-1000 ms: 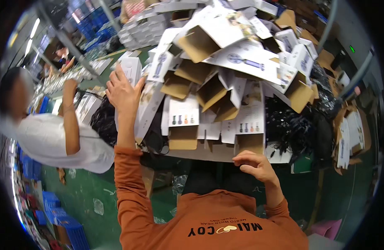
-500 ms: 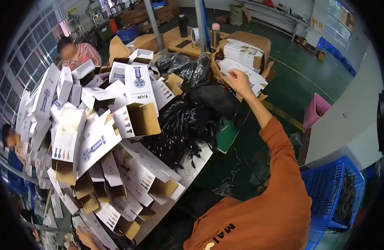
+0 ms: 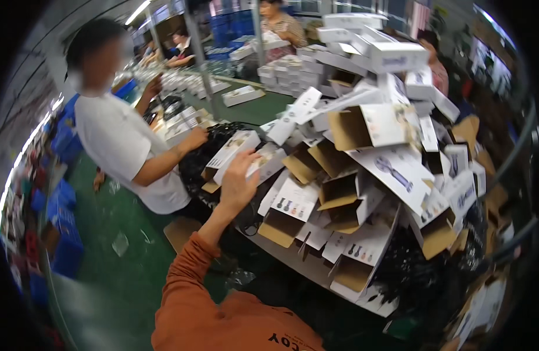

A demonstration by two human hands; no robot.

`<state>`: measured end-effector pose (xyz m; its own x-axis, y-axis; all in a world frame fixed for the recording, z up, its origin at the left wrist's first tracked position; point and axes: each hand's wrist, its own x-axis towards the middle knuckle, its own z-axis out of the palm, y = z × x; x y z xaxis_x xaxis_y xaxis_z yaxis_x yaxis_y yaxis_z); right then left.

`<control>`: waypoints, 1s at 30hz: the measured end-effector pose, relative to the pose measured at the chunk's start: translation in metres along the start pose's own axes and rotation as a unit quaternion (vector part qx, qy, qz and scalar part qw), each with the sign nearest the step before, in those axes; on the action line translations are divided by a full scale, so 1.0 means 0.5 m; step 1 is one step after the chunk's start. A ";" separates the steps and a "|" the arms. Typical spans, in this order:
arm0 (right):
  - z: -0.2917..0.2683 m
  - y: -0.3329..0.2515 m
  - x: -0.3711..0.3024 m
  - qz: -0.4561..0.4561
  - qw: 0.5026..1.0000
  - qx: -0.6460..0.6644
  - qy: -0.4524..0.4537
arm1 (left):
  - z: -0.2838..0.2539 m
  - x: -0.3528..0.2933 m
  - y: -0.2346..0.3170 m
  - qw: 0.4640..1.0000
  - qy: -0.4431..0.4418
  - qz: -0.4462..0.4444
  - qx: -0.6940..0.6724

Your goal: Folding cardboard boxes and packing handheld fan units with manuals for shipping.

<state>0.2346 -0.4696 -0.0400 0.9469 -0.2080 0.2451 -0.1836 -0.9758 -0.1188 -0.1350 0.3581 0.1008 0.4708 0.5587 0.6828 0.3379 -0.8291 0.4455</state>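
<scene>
1 left hand [image 3: 239, 186], fingers parted, by white box [image 3: 234, 147]. 1 right hand [image 3: 450, 345], mostly cut off, near flat cartons [image 3: 484, 310]; finger state unclear.

Carton pile [image 3: 392, 175] (flaps [image 3: 278, 229] jutting) blocks right side; room above floor [image 3: 126, 281].

My orange sleeve [image 3: 190, 266] is matt, creased cloth. The cartons [image 3: 392, 175] before me look like smooth white paperboard, their insides [image 3: 278, 227] plain matt brown. The black strands [image 3: 410, 260] beside them have a glossy, plastic look.
</scene>
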 end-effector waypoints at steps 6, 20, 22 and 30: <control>-0.005 -0.047 0.112 -0.065 0.997 -0.033 0.024 | -0.063 -0.078 0.020 1.000 0.001 -0.022 -0.011; -0.538 -0.473 -0.209 -0.192 0.893 0.122 0.387 | -0.036 -0.078 0.200 0.979 -0.014 0.058 -0.197; -0.574 -0.565 -0.299 -0.173 0.850 0.345 0.359 | -0.043 -0.100 0.258 0.969 -0.015 0.096 -0.225; -0.521 -0.773 -0.461 -0.289 0.789 0.498 -0.213 | -0.023 -0.139 0.430 0.914 -0.184 0.258 -0.253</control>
<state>0.0183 -0.0621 0.2001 0.8384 0.5010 0.2146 0.4087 -0.3173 -0.8557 -0.1046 0.1408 0.1558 0.7345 -0.0170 0.6784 -0.3834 -0.8353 0.3941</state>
